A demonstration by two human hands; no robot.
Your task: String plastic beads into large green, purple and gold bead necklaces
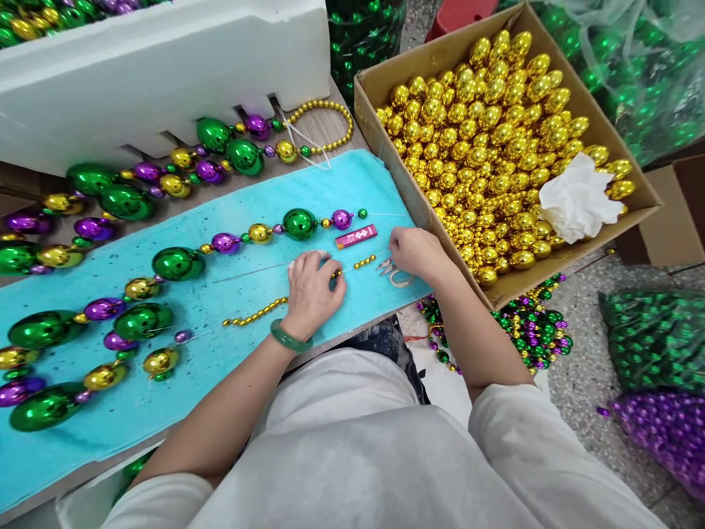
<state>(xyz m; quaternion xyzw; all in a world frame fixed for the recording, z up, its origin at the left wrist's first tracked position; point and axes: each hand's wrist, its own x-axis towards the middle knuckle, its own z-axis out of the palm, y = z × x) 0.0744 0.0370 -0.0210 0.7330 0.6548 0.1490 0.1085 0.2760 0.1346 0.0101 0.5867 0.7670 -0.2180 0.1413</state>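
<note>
My left hand, with a green bangle at its wrist, is closed over a string of small gold beads on the turquoise cloth. Several of these gold beads sit on a thin thread between my hands. On the right, my right hand pinches the thread; its fingertips are partly hidden. Small scissors lie just under that hand. A pink packet rests above the beads. Behind it runs a strand of larger beads, with a green bead and a purple bead.
A cardboard box full of gold beads stands at the right, crumpled white paper on top. White foam borders the back left. Finished-looking strands lie along it. Bags of green beads and purple beads sit on the floor.
</note>
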